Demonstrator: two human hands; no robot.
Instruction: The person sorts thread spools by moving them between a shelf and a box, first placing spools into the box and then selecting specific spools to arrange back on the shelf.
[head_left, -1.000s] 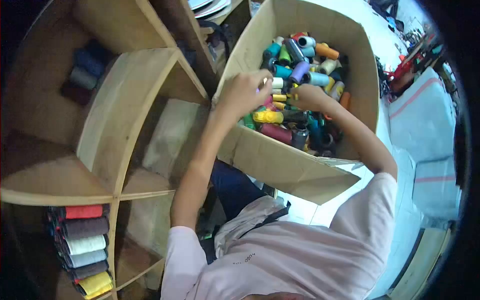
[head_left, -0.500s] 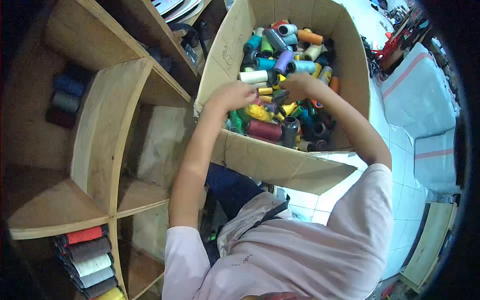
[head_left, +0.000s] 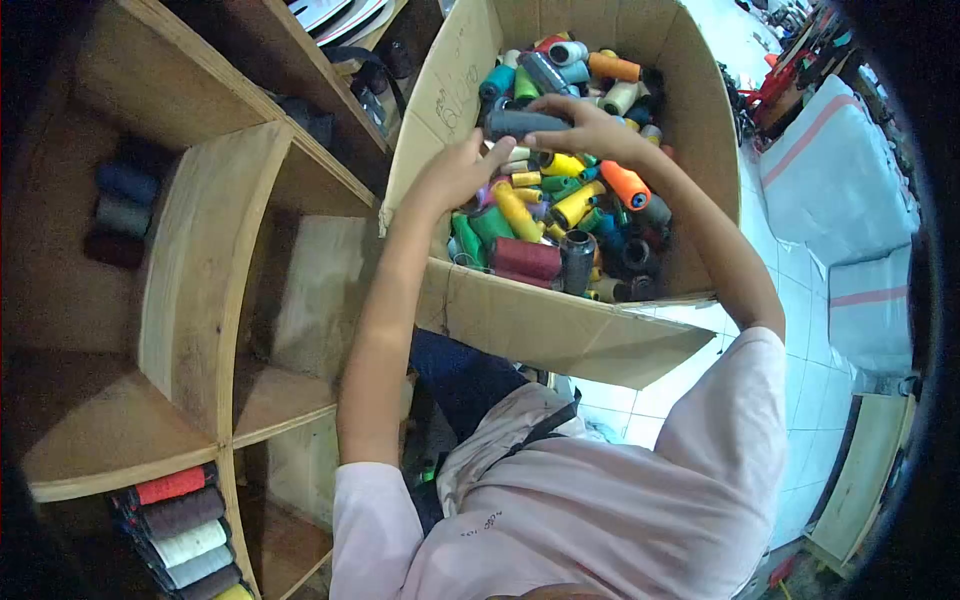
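A dark grey thread spool (head_left: 522,124) lies level above the pile in the cardboard box (head_left: 560,325). My right hand (head_left: 592,130) is closed around its right end, thumb on the near side. At the left end, my left hand (head_left: 458,175) curls against the spool, its thumb just below; part of its fingers is hidden. Beneath my hands are many loose spools: a yellow one (head_left: 515,212), an orange one (head_left: 625,185), a maroon one (head_left: 527,260) and an upright black one (head_left: 577,262).
Wooden shelving (head_left: 215,300) stands close on the left. One cubby holds dark spools (head_left: 127,212); a lower one has a row of coloured spools (head_left: 190,535). White wrapped bundles (head_left: 840,190) lie on the tiled floor at the right. The box's front flap (head_left: 640,350) hangs outward.
My right hand has moved left and up and now holds the dark grey spool. My left hand has shifted slightly up and left toward it. Spools in the pile, including the orange one, have shifted.
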